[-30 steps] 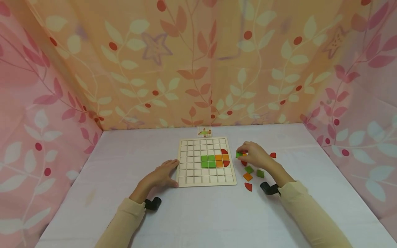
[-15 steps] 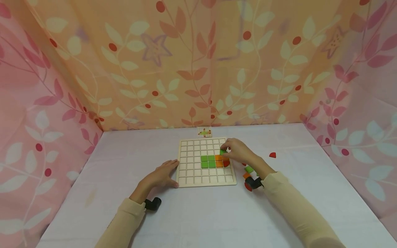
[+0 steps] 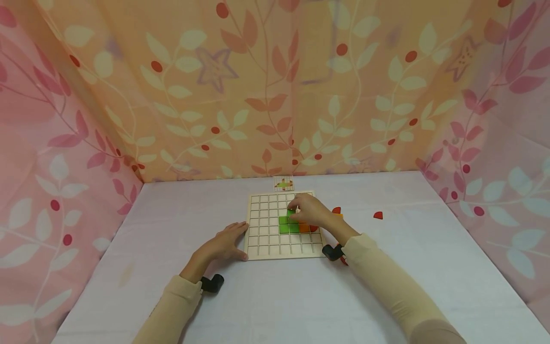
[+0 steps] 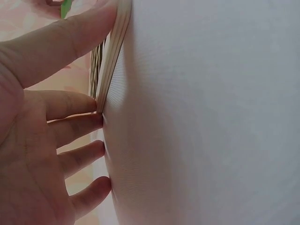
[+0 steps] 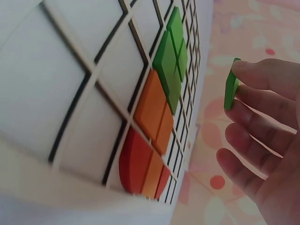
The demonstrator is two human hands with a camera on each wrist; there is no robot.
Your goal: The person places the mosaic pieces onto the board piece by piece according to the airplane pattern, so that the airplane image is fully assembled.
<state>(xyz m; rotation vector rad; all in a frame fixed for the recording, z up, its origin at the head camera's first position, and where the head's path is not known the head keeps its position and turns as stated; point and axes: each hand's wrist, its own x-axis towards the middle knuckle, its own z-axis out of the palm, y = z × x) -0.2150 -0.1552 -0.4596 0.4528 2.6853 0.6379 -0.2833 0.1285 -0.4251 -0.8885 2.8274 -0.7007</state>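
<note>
My right hand [image 3: 312,210] pinches a green square tile [image 5: 230,86] between thumb and fingertips, above the wooden grid board [image 3: 262,248]. In the right wrist view the tile is raised off the grid, its other fingers spread. Set in the board are several green tiles [image 5: 168,61], orange tiles [image 5: 152,110] and red quarter-round pieces [image 5: 133,164]. My left hand [image 3: 223,241] rests at the board's left edge, fingers straight. In the left wrist view its thumb [image 4: 70,44] and index fingertip touch the board's side, the other fingertips on the cloth.
A small pattern card [image 3: 283,183] lies behind the board. Right of it are a red quarter-round piece [image 3: 378,215], an orange piece [image 3: 338,216] and others partly hidden under the right forearm. Floral cloth [image 3: 275,95] walls the white table [image 3: 266,301] at the back and sides.
My right hand has carried the green tile from the loose pieces at the right, leftward over the board to above the set green tiles. My left hand has stayed in place.
</note>
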